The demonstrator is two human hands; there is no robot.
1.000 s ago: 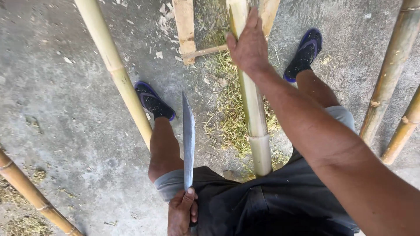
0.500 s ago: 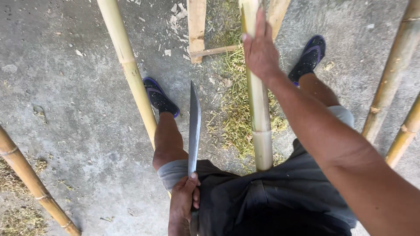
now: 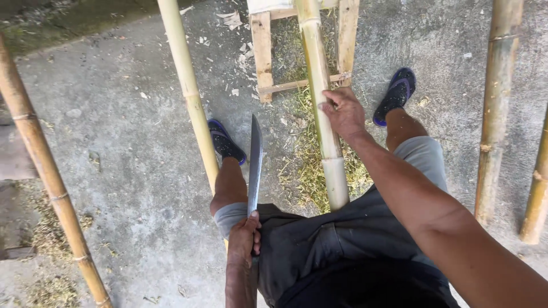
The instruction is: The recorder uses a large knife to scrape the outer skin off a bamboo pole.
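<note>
Moved down along the bamboo pole [image 3: 322,108] since a second ago: right hand [image 3: 344,111], then higher near the pole's upper part, now lower, closer to the node above the cut end. Fingers wrapped around the pole, closed on it, thumb side toward the wooden stand [image 3: 262,54]. Probably held so to keep the pole steady between the legs, with its upper part resting on the stand and its cut end near the lap.

Left hand [image 3: 244,236] closed on the handle of a long knife [image 3: 254,162], blade pointing up and away from the body, just beside the left knee, apart from the pole. Likely kept upright there for safety, edge away from the leg.

Around the grip: dark shorts [image 3: 337,251], two dark blue sandals [image 3: 225,140] on the concrete floor [image 3: 114,148], pale shavings [image 3: 311,165] lying under the pole. Further out, more bamboo poles: one [image 3: 188,91] slanting past the left foot, one [image 3: 48,171] at the far left, others [image 3: 496,108] at the right.

No packages, labels or signs visible anywhere.
</note>
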